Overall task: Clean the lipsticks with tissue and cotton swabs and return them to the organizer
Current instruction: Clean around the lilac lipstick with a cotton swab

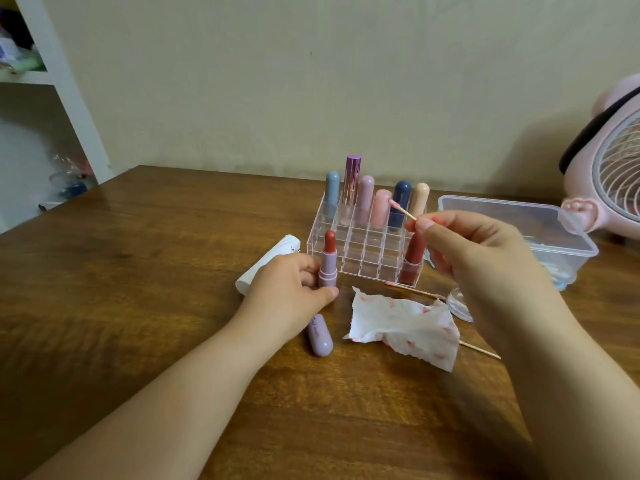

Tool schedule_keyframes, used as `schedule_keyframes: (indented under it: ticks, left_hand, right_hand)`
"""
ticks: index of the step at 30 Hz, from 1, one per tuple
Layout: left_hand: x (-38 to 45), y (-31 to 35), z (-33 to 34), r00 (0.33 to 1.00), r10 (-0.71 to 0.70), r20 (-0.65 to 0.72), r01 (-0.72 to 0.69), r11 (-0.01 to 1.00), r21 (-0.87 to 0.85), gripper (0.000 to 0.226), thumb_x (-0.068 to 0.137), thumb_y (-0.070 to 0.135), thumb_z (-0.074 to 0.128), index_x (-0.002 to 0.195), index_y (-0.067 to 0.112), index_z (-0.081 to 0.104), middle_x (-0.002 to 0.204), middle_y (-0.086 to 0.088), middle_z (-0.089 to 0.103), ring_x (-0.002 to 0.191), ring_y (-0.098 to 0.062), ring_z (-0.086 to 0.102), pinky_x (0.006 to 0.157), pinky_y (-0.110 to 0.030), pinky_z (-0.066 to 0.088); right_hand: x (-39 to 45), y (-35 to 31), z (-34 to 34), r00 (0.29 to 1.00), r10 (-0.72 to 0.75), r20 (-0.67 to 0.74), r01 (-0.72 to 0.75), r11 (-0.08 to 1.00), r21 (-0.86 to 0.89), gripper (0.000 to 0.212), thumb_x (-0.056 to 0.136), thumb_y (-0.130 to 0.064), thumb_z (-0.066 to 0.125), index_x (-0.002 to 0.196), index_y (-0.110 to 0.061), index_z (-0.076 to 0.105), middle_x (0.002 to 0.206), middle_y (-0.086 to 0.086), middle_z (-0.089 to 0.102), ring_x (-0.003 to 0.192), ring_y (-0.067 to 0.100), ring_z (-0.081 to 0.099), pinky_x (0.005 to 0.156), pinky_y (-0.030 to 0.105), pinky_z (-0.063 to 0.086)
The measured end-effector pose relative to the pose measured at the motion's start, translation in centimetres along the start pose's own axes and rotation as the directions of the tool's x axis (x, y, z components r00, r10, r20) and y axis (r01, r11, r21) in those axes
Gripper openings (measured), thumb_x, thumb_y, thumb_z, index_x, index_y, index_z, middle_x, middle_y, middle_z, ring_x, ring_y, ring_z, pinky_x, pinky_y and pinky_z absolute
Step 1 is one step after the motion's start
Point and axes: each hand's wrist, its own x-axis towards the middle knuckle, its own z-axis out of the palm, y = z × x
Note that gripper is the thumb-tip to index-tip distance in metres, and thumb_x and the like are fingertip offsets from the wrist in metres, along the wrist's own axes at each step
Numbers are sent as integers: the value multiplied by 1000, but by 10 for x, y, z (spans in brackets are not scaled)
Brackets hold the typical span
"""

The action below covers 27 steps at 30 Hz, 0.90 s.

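On the table (pixel 173 237), left hand (pixel 289 280) gripping upright lipstick (pixel 328 261), right hand (pixel 474 251) pinching swab (pixel 401 209)

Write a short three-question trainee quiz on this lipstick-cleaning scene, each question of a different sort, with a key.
1. True or false: the left hand grips an uncapped lilac lipstick standing upright on the table.
2. What does the right hand pinch? A) the stained tissue B) a cotton swab C) a lipstick cap
3. Fill in: the lilac cap lies on the table beside the ____ forearm.

Key
1. True.
2. B: the cotton swab, its tip pink, is held up in front of the clear organizer. The stained tissue lies flat on the table.
3. Left.
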Motion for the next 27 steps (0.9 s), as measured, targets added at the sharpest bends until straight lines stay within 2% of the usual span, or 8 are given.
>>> schedule_keyframes:
  ticks: [4, 10, 19, 21, 22, 24, 25, 27]
  left_hand:
    - [2, -1, 1, 1000, -4, 11, 4, 1000, 11, 18, 81, 15, 72, 94, 25, 65, 67, 16, 60, 54, 5, 51, 59, -14, 38]
    - [2, 0, 2, 1000, -14, 23, 13, 998, 57, 22, 82, 20, 73, 97, 29, 60, 84, 16, 62, 80, -1, 57, 72, -19, 45]
    - [0, 2, 1, 1000, -10, 23, 9, 999, 50, 24, 81, 21, 73, 99, 28, 59, 74, 20, 55, 63, 8, 51, 55, -8, 37]
    - [-3, 6, -1, 999, -41, 20, 40, 998, 54, 36, 81, 23, 73, 112, 27, 56, 85, 21, 56, 74, 6, 53, 61, -9, 39]
    - [-5, 7, -2, 998, -61, 9, 60, 994, 89, 44, 81, 26, 72, 120, 26, 52, 97, 19, 56, 83, 2, 53, 67, -13, 41]
    - [-13, 14, -8, 996, -50, -70, 69, 952, 297, 47, 83, 36, 67, 123, 24, 44, 113, 11, 51, 96, -6, 47, 76, -21, 38]
    - [-18, 18, -13, 993, -4, -117, 54, 902, 429, 42, 83, 43, 63, 115, 23, 44, 110, 9, 48, 96, -7, 43, 74, -22, 36]
    - [-27, 28, -22, 991, 53, -122, 35, 780, 624, 33, 84, 53, 54, 90, 21, 51, 90, 10, 52, 81, -7, 48, 58, -22, 33]
  right_hand:
    - [0, 1, 3, 1000, 0, 8, 0, 1000, 1, 20, 88, -30, 61, 72, -26, 73, 60, -5, 62, 48, -3, 47, 43, 8, 41]
    - [-1, 1, 6, 1000, -3, 18, 3, 1000, -17, 20, 88, -29, 61, 72, -26, 72, 63, 0, 63, 48, -2, 47, 43, 8, 41]
    - [-2, 1, 5, 999, -10, 34, 10, 1000, -19, 19, 87, -30, 62, 72, -26, 72, 61, -1, 63, 48, -1, 47, 43, 8, 41]
    - [-2, 0, 5, 999, -9, 34, 9, 1000, -16, 19, 87, -30, 62, 72, -26, 73, 63, 2, 63, 49, -1, 47, 44, 8, 41]
    - [-2, 0, 5, 999, -8, 34, 9, 1000, -16, 19, 87, -30, 62, 72, -26, 73, 64, 3, 63, 49, 0, 47, 44, 8, 42]
    - [-2, -1, 4, 999, -7, 32, 7, 1000, -12, 19, 87, -30, 62, 72, -25, 72, 65, 4, 63, 49, 0, 48, 44, 8, 42]
    - [-1, -1, 3, 1000, -6, 30, 7, 1000, -12, 19, 87, -30, 62, 72, -26, 72, 65, 3, 63, 50, 0, 49, 44, 8, 42]
    - [-1, -1, 2, 1000, -7, 27, 8, 1000, -19, 18, 87, -30, 62, 73, -26, 72, 66, 2, 63, 51, -1, 50, 45, 8, 42]
